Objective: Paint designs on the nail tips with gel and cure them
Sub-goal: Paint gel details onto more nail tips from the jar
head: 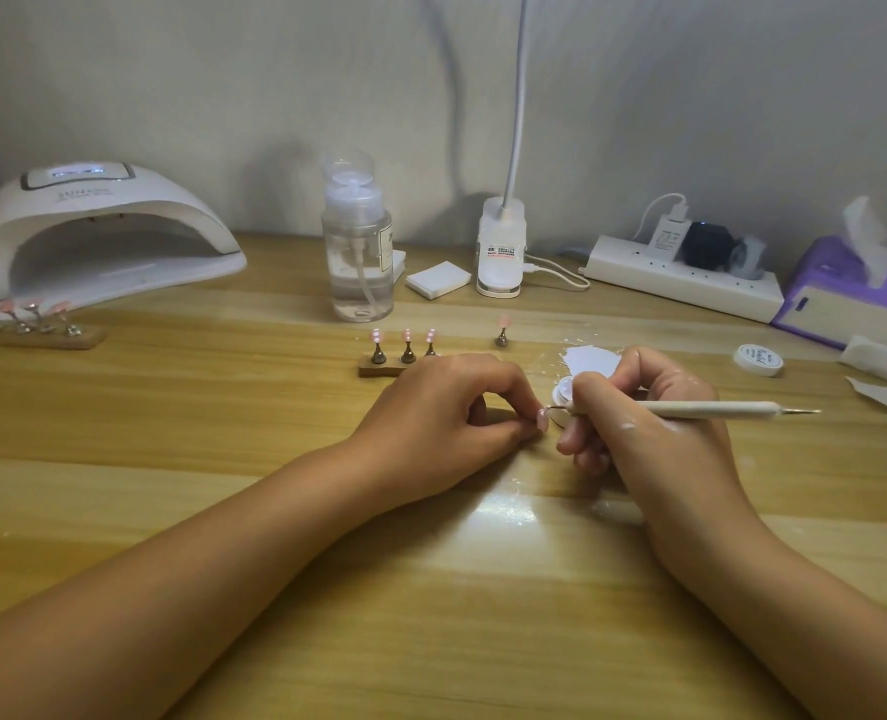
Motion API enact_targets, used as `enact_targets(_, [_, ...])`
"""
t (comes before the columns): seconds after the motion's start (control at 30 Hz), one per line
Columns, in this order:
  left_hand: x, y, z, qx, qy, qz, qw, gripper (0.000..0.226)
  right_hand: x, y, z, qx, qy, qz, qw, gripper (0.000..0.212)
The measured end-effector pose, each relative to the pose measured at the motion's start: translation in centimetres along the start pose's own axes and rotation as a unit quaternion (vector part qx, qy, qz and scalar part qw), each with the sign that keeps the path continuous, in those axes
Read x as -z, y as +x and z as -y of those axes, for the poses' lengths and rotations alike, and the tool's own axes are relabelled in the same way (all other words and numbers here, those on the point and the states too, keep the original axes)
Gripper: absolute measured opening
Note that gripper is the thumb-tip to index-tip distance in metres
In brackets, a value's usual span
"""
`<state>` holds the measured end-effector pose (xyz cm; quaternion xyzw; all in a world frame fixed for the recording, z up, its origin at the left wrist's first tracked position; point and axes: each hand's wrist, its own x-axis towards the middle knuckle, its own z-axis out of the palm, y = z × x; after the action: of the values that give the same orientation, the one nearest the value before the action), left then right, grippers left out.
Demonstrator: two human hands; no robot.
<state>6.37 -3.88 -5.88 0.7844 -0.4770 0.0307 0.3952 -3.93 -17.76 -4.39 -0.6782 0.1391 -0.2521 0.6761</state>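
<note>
Nearest us, two bare forearms lie across the wooden table (431,589). The left hand (446,402) rests on the wood with fingers curled, pinching a pink nail tip (541,419) between thumb and forefinger. The right hand (654,413) grips a white dotting pen (716,407) like a pencil, and its thin metal point reaches the nail tip. Just behind the right fingers we see a small white gel pot (566,394), partly hidden, and a scrap of white paper (592,361).

Farther back, a wooden stand (379,367) holds three more pink tips upright, and a single holder (503,336) stands apart to its right. A round lid (758,359) lies well to the right. Along the wall we find the curing lamp (93,231) at left with a second stand (30,332) before it, then a pump bottle (358,252), a power strip (685,278) and a purple tissue box (836,288).
</note>
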Motion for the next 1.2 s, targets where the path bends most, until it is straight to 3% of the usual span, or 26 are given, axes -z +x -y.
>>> enact_targets(0.23, [0.0, 0.0, 0.0, 0.000, 0.001, 0.002, 1.000, 0.008, 0.1, -0.1, 0.2, -0.005, 0.018, -0.021, 1.000, 0.026])
enact_targets(0.47, [0.1, -0.1, -0.2, 0.004, 0.003, 0.009, 1.000, 0.006, 0.5, 0.0, 0.0, 0.051, 0.031, -0.065, 0.996, 0.030])
enact_targets(0.73, [0.1, -0.1, -0.3, 0.024, -0.012, 0.013, 1.000, 0.005, 2.1, 0.8, 0.9, 0.096, -0.028, -0.115, 0.988, 0.009])
enact_targets(0.8, [0.0, -0.1, -0.1, 0.025, -0.015, 0.011, 1.000, 0.005, 2.7, 0.9, 1.4, 0.082, -0.077, -0.086, 0.990, 0.026])
enact_targets(0.87, [0.0, -0.2, 0.2, 0.031, -0.017, 0.006, 0.999, 0.006, 3.2, 0.8, 2.1, 0.056, -0.173, 0.010, 0.983, 0.028])
enact_targets(0.93, [0.0, -0.3, 0.3, 0.036, -0.020, 0.002, 0.999, 0.006, 4.3, 0.5, 2.9, 0.070, -0.340, 0.065, 0.936, 0.017])
enact_targets(1.0, [0.0, -0.3, 0.3, 0.038, -0.020, 0.002, 0.999, 0.006, 6.5, 0.3, 3.8, 0.134, -0.535, -0.006, 0.834, 0.014])
enact_targets(1.07, [-0.1, -0.2, 0.2, 0.035, -0.017, 0.004, 0.999, 0.006, 9.5, -0.1, 4.6, 0.128, -0.659, -0.089, 0.735, 0.012])
enact_targets(1.2, [-0.1, -0.1, 0.2, 0.035, -0.010, 0.000, 0.999, 0.009, 15.0, -1.3, 3.7, -0.024, -0.714, -0.102, 0.692, 0.013])
